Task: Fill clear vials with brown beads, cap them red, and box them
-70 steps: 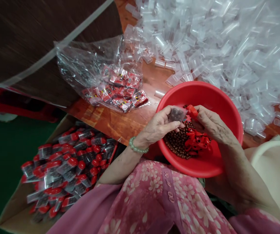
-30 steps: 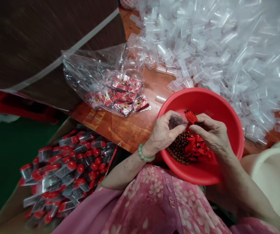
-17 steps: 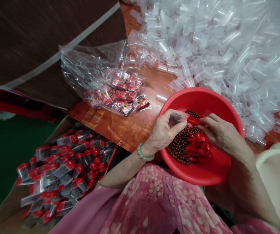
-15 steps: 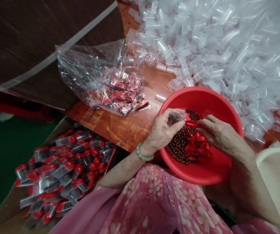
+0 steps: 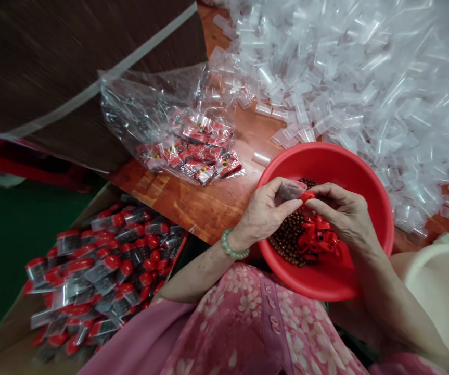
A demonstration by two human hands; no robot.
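Observation:
My left hand (image 5: 269,211) is closed around a clear plastic container (image 5: 287,191) with something dark inside, held over the red basin (image 5: 382,219). At the container's open end is a red cap (image 5: 307,196), pinched by the fingers of my right hand (image 5: 339,208). The cap touches the container; how far it is seated I cannot tell. Below both hands, brown beads (image 5: 286,237) and a heap of loose red caps (image 5: 320,237) lie in the basin.
Clear empty containers (image 5: 349,78) are piled across the table's back and right. A clear bag of red packets (image 5: 201,148) lies left of the basin. A carton (image 5: 5,333) at lower left holds filled, red-capped containers (image 5: 103,271). A white tub (image 5: 443,271) stands at right.
My right hand has moved up and left, bringing the red cap against the end of the container. My left hand has tilted the container toward it. The view has shifted slightly.

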